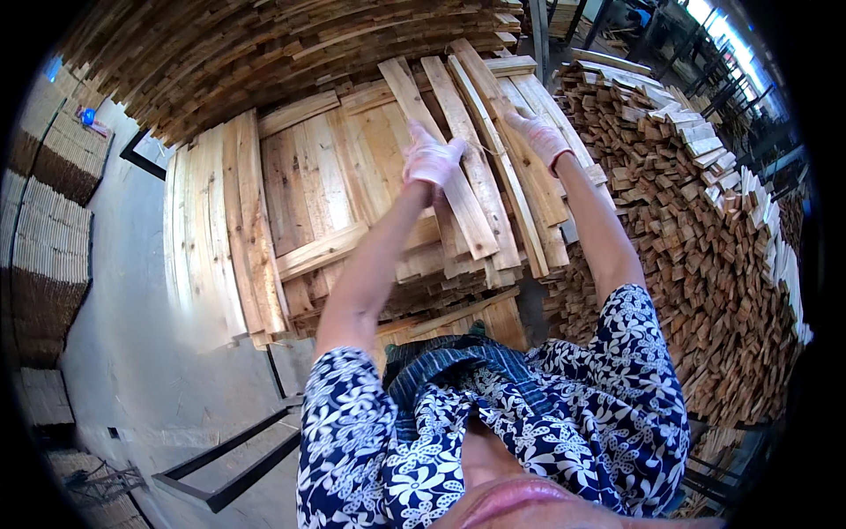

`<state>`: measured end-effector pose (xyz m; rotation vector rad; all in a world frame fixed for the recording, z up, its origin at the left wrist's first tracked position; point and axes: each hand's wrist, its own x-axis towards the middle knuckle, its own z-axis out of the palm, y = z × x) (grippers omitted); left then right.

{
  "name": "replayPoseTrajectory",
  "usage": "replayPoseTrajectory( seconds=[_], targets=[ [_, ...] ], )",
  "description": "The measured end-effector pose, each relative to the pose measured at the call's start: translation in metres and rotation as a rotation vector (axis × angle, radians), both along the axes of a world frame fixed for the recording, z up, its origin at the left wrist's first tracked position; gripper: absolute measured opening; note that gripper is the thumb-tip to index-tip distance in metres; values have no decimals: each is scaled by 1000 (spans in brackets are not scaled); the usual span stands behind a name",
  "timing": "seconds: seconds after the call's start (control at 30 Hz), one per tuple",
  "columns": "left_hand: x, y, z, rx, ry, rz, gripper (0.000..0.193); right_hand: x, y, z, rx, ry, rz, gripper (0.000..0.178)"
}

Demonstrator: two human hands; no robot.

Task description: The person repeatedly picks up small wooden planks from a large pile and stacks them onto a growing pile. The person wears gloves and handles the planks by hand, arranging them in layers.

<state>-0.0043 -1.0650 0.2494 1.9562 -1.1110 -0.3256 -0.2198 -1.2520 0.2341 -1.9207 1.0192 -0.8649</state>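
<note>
Left hand in stained white glove [432, 159]: over narrow, pale-brown wooden plank [468, 214], which extends beyond both sides; closure cannot be determined. Right hand in white glove [539, 141]: fingers extended, at right edge of long tan wooden board [528, 172].

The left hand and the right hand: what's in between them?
Long wooden boards lie between the left hand and the right hand; the head view shows this.
</note>
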Motion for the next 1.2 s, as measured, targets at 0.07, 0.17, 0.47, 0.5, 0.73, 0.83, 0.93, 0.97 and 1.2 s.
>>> replayPoseTrajectory(
  seconds=[0.07,0.17,0.47,0.5,0.73,0.83,0.93,0.97,1.2],
  targets=[
    [-13,-21,-6,-51,98,-101,110,6,8,-7,-165,161,-104,70],
    [-13,-2,7,-90,338,-263,107,-5,8,-28,-552,149,1,52],
    [156,135,27,225,-268,150,92,-3,83,-3,-422,425,-30,71],
    [166,141,22,317,-386,160,89,-7,76,-3,-410,410,-18,72],
    [176,175,47,542,-791,149,68,-12,99,48,-58,192,116,72],
    [220,191,23,432,-750,207,65,-30,94,67,-89,71,126,69],
    [207,196,23,385,-813,280,63,7,162,101,114,-238,323,70],
    [215,200,22,414,-779,301,62,33,202,114,218,-351,400,70],
    [215,188,19,334,-782,220,65,203,217,47,-188,-86,341,72]
  ],
)
